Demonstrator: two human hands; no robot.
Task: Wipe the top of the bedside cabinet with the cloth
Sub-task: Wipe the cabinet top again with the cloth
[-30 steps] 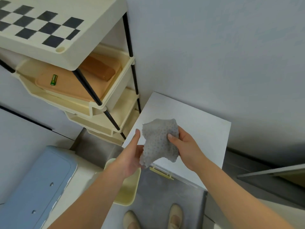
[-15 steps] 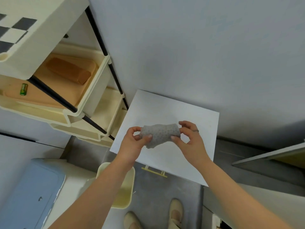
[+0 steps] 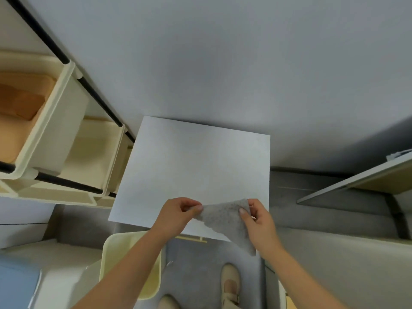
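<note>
The white bedside cabinet top (image 3: 191, 170) lies below me against the grey wall, bare. Both hands hold a grey textured cloth (image 3: 225, 219) over the cabinet's front edge. My left hand (image 3: 178, 212) pinches its left corner between thumb and fingers. My right hand (image 3: 258, 221) grips the right top corner, and the cloth hangs down from there past the front edge. I cannot tell whether the cloth touches the top.
A cream shelf rack (image 3: 66, 134) with black rods stands left of the cabinet. A cream bin (image 3: 124, 253) sits on the floor at the front left. A pale board (image 3: 356, 181) juts in at the right. My shoes (image 3: 230, 284) are on the grey floor.
The hands drew back from over the middle of the top to its front edge, and the bunched cloth has been pulled out wider between them. The view tilted further down.
</note>
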